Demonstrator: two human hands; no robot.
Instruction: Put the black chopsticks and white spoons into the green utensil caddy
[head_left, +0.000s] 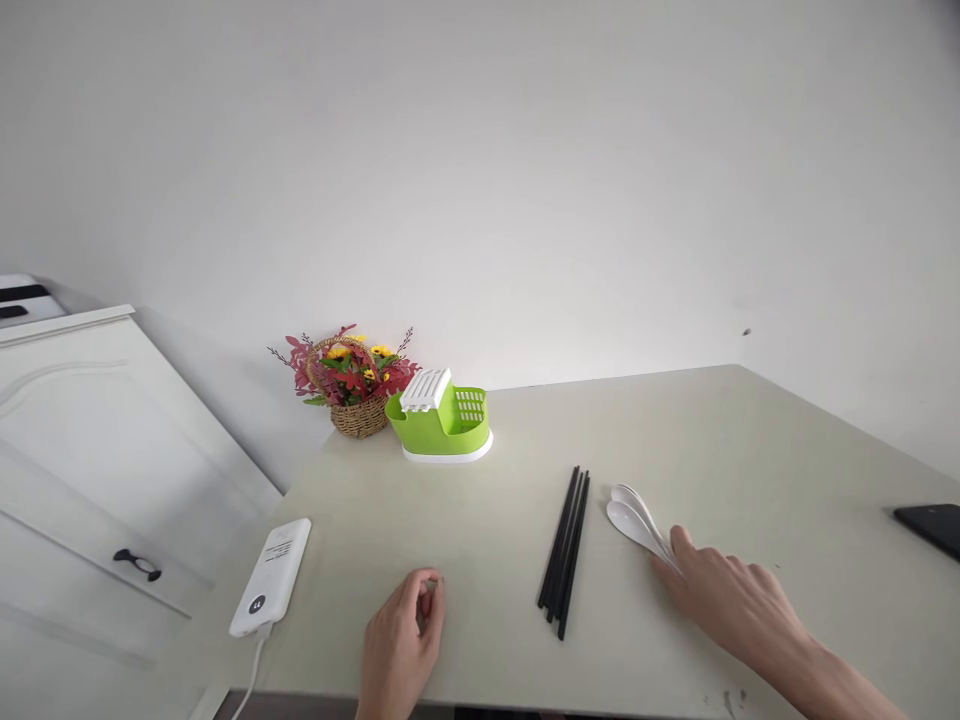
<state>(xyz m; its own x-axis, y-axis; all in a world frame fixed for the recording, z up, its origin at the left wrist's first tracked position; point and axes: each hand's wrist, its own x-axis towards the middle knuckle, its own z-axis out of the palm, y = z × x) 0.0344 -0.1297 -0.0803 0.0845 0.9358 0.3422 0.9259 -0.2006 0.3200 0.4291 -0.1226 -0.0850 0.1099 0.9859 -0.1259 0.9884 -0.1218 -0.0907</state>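
At the far left stands a white cabinet (56, 450) with a dark handle (137, 565), and a white object with black bands (30, 300) sits on top of it. Beside the cabinet, near the left edge of the pale tabletop (675, 430), lies a white power bank (271, 575), a white cable (253, 665) running from its near end over the front edge. Farther back, near the wall (525, 200), a wicker basket (360, 418) holds red leaves and yellow flowers.

Nearer the front is the left hand (403, 630), its fingers loosely curled and the thumb close to the forefinger; the inside of the curl is hidden, so I cannot tell whether it has hold of anything. Behind it, just beside the basket, stands a lime-green utensil caddy (431, 435) with a white slatted top piece (426, 388) and a white base.

Right of the middle, a bundle of black chopsticks (564, 555) lies side by side, apart from both hands. Next come the white spoons (636, 525) — nested, bowls pointing away from the person — with their handles closed in the fingers of the right hand (720, 590). At the right edge lies a black phone-like device (931, 525), partly cut off.
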